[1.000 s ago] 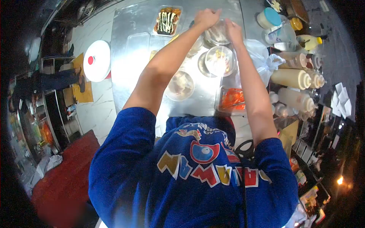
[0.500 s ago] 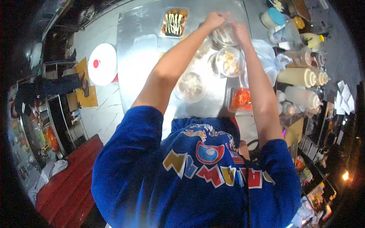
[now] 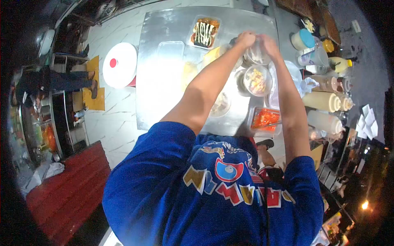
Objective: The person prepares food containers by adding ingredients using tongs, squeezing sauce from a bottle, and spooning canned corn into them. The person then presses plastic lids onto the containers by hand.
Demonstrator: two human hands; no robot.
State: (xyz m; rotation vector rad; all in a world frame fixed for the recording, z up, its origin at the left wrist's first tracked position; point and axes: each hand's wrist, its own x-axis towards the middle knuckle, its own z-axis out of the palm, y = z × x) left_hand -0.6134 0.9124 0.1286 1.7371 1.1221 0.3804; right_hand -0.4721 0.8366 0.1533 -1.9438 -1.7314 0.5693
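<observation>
Both hands are over a round bowl [image 3: 257, 56] near the far right of the metal table. My left hand [image 3: 247, 39] has its fingers drawn together at the bowl's far rim; whatever they hold is too small to make out. Beside it, my right hand [image 3: 267, 44] is also closed, its fingertips partly blurred. Just nearer to me stands a clear round bowl [image 3: 257, 80] of chopped yellow and pale pieces. Partly hidden under my left forearm is another bowl [image 3: 221, 105] with whitish contents. A tub of red-orange food [image 3: 264, 119] with a utensil sits near my right forearm.
A clear tray of sauced food [image 3: 204, 32] lies at the far side, near an empty-looking clear tray [image 3: 171, 50]. Sauce bottles [image 3: 322, 101], a blue-lidded jar [image 3: 303, 39] and a plastic bag [image 3: 287, 76] line the right. A white round lid [image 3: 120, 65] stands left of the table.
The whole view has shifted, so the table sits further right and lower. My left hand has come slightly nearer to the bowl, and my left forearm now covers part of the near bowl.
</observation>
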